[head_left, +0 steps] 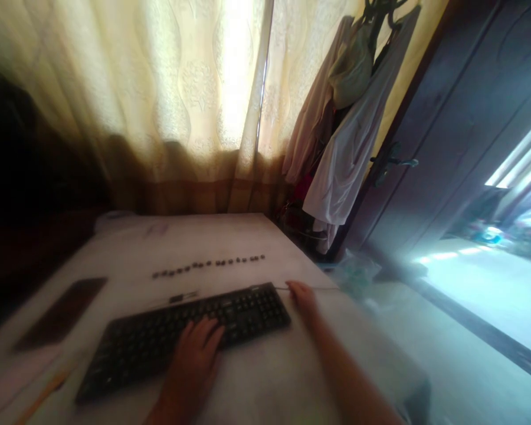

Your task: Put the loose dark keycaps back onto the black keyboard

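A black keyboard (190, 333) lies slantwise on the pale tabletop. My left hand (199, 348) rests over the lower middle of its keys, fingers apart and stretched out. Beyond the keyboard's right end is my right hand (303, 301), its fingers drawn together at the thin keyboard cable (327, 288); blur hides the exact grip. Several small dark pieces (209, 264) form an uneven row behind the keyboard; their kind is too blurred to make out. Between that row and the keyboard sits a small dark item with a thin shaft (177, 298).
On the left of the table (265, 383) lie a dark flat rectangular object (64, 313) and an orange stick-like item (48, 389). Curtains (199, 106) hang behind. To the right are hanging clothes (340, 159), a door (425, 130) and a clear plastic bag (358, 271).
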